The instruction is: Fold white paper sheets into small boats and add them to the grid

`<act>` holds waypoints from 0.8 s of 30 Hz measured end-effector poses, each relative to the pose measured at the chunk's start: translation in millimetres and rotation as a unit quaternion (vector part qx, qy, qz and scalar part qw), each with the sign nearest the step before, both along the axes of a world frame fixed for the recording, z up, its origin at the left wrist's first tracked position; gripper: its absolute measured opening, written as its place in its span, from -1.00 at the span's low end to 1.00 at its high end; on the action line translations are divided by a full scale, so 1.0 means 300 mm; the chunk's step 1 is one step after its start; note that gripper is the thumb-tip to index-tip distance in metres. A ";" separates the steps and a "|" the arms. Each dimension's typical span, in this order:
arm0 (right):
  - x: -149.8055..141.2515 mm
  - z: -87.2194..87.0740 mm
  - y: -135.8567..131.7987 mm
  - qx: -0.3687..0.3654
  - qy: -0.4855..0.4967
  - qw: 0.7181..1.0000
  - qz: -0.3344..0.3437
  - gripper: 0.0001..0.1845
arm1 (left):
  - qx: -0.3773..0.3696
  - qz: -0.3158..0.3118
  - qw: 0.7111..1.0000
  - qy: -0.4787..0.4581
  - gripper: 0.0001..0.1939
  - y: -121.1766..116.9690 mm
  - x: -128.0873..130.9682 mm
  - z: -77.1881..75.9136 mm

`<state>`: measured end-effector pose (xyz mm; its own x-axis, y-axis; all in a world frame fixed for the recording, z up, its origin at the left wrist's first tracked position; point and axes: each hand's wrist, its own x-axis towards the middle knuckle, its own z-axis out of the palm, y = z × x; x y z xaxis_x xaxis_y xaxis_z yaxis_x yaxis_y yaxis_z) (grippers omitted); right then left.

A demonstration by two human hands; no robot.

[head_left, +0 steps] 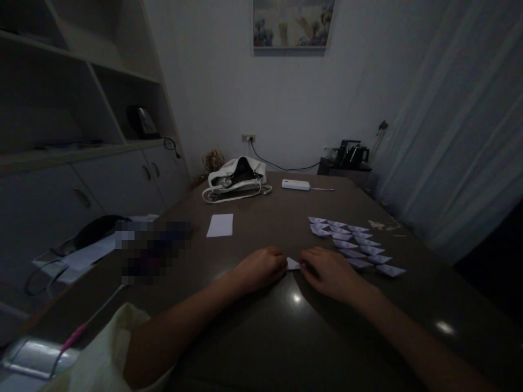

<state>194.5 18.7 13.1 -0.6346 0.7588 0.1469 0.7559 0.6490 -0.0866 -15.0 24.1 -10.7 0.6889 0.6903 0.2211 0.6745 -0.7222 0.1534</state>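
A small white piece of folded paper (pixel 293 264) lies on the dark table (pixel 261 326), pinched between both my hands. My left hand (pixel 261 268) is curled closed on its left edge. My right hand (pixel 329 270) is closed on its right edge. Just right of my right hand, several folded pale paper shapes (pixel 354 244) lie in two rows. A flat white sheet of paper (pixel 220 225) rests farther back to the left.
A white handbag (pixel 236 178) and a white power bank (pixel 296 185) with its cable sit at the table's far end. A kettle (pixel 351 154) stands on a side unit at the back right. Shelves and cabinets line the left wall, curtains the right.
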 end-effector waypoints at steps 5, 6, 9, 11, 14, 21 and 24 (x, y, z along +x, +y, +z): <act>-0.003 -0.008 0.003 -0.004 0.019 1.000 -0.014 -0.83 | 0.016 0.002 1.000 0.008 -0.75 0.003 0.002 -0.008; -0.003 -0.011 0.005 -0.005 0.020 1.000 -0.019 -0.84 | 0.018 0.003 1.000 0.008 -0.75 0.003 0.002 -0.008; 0.001 -0.021 0.012 -0.001 0.026 0.999 -0.033 -0.85 | 0.015 0.002 1.000 0.006 -0.77 -0.001 0.003 -0.004; 0.004 -0.027 0.018 0.005 0.028 0.999 -0.037 -0.84 | 0.008 0.002 1.000 0.004 -0.77 -0.005 0.004 0.002; 0.007 -0.032 0.027 0.000 0.051 0.998 -0.043 -0.82 | 0.000 0.011 1.000 -0.003 -0.78 -0.008 0.004 0.009; -0.002 -0.049 0.046 -0.108 0.255 0.959 -0.054 -0.85 | -0.072 -0.002 0.991 -0.110 -0.78 -0.007 0.004 0.012; -0.012 -0.068 0.054 -0.157 0.345 0.924 -0.048 -0.88 | -0.108 0.001 0.984 -0.140 -0.71 -0.010 0.007 0.014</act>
<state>190.9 34.8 -7.3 -0.4001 0.8805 0.2543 0.5037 0.4430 -0.7416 -12.8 21.2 -6.6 0.6212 0.7428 0.2499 0.5850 -0.6517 0.4828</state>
